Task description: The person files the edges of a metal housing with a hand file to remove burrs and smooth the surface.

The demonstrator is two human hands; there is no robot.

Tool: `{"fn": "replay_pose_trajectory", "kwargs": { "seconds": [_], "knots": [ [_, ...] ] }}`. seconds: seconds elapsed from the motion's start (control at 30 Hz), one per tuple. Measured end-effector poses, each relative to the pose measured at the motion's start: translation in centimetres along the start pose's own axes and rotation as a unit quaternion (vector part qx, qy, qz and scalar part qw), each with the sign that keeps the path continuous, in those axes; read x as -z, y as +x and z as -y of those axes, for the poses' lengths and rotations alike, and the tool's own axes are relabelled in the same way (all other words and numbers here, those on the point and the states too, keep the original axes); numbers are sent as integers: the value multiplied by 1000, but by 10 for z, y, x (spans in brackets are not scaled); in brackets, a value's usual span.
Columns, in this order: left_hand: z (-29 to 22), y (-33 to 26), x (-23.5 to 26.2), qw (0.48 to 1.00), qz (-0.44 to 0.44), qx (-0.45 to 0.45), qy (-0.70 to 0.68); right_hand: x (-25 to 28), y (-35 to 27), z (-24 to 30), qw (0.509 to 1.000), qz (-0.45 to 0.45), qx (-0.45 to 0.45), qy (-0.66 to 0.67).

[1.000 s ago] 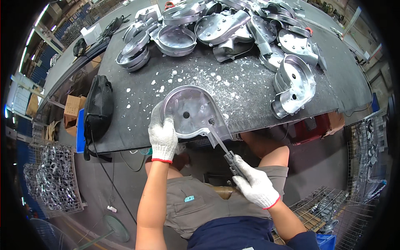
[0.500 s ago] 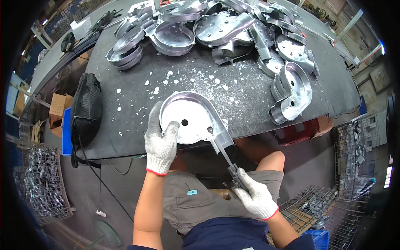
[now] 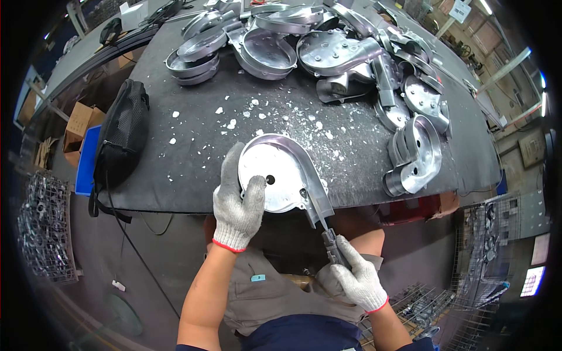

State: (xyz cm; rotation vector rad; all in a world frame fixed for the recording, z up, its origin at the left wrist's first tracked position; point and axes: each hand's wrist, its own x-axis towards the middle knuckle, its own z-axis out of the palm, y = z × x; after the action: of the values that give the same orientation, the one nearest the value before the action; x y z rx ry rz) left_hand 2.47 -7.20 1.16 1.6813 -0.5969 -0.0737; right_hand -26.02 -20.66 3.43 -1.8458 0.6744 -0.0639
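Observation:
A silvery cast-metal scroll-shaped housing (image 3: 281, 193) lies at the table's near edge, open side up, its straight outlet pointing toward me. My left hand (image 3: 240, 205), in a white knit glove with a red cuff, grips its left rim, thumb inside near a round dark hole. My right hand (image 3: 358, 275), gloved alike, is closed round the grey handle of a slim tool (image 3: 331, 245). The tool's thin flat blade reaches into the housing's outlet, along its wall. Whether the blade touches the metal cannot be made out.
Similar housings are heaped at the table's (image 3: 193, 134) far side; a nested stack (image 3: 415, 155) stands at right. Pale chips (image 3: 254, 102) litter the black top. A black mesh bag (image 3: 123, 134) sits at the left edge. Wire baskets of metal parts (image 3: 47, 228) stand on both sides below.
The tool's handle has come closer to the housing's outlet, with less blade showing outside. My left hand keeps its hold on the rim. The whole view has shifted somewhat.

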Motion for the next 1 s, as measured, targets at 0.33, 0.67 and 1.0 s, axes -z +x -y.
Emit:
{"fn": "replay_pose_trajectory", "kwargs": {
  "seconds": [0.33, 0.67, 1.0],
  "knots": [
    [12, 3, -3, 998, -27, -36, 32, 9, 15, 17, 998, 24, -63, 16],
    [10, 4, -6, 999, -18, -49, 3, 6, 23, 27, 999, -7, -49, 23],
    [9, 2, -4, 999, -12, -30, 30, 6, 35, 47, 999, -33, -31, -29]
  ]
}}
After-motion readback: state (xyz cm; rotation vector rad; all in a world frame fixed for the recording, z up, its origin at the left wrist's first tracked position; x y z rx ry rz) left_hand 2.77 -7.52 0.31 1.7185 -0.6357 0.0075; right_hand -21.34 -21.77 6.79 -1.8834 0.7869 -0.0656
